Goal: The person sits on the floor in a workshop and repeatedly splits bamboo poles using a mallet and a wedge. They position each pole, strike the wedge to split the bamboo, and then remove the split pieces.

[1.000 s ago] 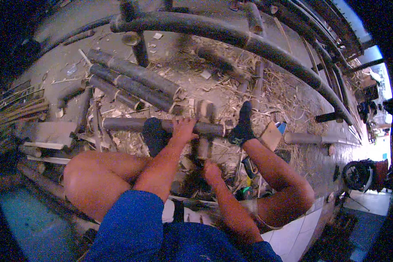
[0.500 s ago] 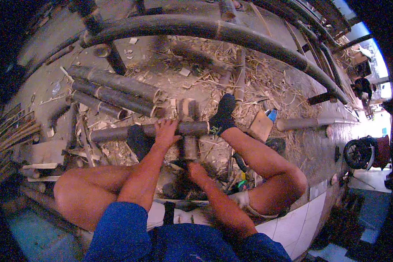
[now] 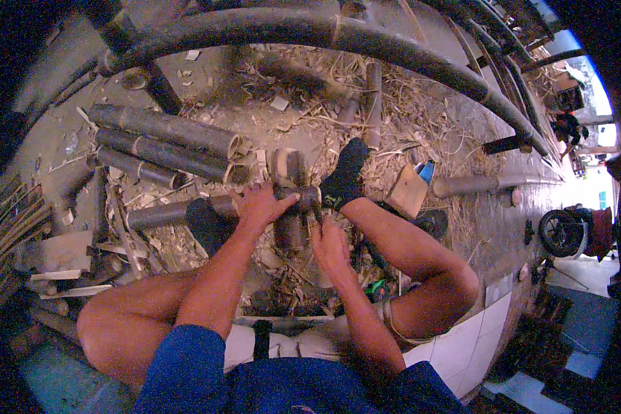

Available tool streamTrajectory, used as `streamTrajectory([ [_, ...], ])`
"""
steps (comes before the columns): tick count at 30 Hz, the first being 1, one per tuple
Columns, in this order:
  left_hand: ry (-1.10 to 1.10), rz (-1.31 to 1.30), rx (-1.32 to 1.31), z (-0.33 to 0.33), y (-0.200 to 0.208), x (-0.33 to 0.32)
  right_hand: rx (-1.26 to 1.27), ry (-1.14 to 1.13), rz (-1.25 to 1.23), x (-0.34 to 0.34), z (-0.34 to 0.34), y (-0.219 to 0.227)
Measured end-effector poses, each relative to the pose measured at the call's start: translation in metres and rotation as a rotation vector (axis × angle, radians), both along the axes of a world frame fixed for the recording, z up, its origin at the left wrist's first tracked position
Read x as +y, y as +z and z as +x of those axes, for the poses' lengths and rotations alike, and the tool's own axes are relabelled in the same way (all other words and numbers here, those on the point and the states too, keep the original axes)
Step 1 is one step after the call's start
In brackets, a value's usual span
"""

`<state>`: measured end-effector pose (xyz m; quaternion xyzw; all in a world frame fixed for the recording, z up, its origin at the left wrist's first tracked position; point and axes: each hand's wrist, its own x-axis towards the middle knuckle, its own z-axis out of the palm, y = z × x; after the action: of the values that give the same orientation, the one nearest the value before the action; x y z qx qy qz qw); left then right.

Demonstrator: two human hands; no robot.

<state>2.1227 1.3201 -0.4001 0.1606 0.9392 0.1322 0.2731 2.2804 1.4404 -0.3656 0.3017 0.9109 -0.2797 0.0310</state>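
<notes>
Stick bundle: thin pale and dark strips (image 3: 10, 221) lie heaped at the far left, near a flat pale board (image 3: 58, 250).
Cut bamboo: three dark lengths (image 3: 165, 143) lie side by side on the littered ground, their open ends toward the right.
Work pole: a dark bamboo pole (image 3: 160, 214) lies crosswise in front of the person, its right end between the hands and the right foot.
Left foot: a dark sock (image 3: 207, 226) covers it; it lies across the pole.
Left hand: the left hand (image 3: 255, 207) rests on top of the pole, fingers spread and bent over the far side, thumb stretched out to the right, not closed around it.
Support: a short thick log (image 3: 289, 233) runs crosswise beneath the pole.
Right hand: the right hand (image 3: 332, 247) is just below the pole's right end, fingers curled inward; I cannot tell what they grip.
Right foot: a second dark sock (image 3: 345, 174), just beside that end.
Long pole: a thick bamboo (image 3: 386, 45) spans the top.
Block: a pale wooden piece (image 3: 407, 192) lies among shavings (image 3: 441, 141).
Far right: a parked motorcycle (image 3: 562, 231).
</notes>
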Motion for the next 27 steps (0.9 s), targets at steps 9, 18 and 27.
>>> streamTrajectory([
  [9, -0.005, -0.083, 0.006, -0.002, -0.002, 0.009, -0.005, 0.030, 0.030, -0.004, -0.016, -0.023],
  [18, -0.110, -0.043, -0.004, -0.005, -0.007, 0.000, -0.205, 0.088, 0.054, -0.006, 0.005, -0.019],
  [27, -0.321, -0.049, -0.004, -0.030, -0.009, -0.068, -0.193, 0.067, -0.067, -0.017, 0.041, -0.015],
])
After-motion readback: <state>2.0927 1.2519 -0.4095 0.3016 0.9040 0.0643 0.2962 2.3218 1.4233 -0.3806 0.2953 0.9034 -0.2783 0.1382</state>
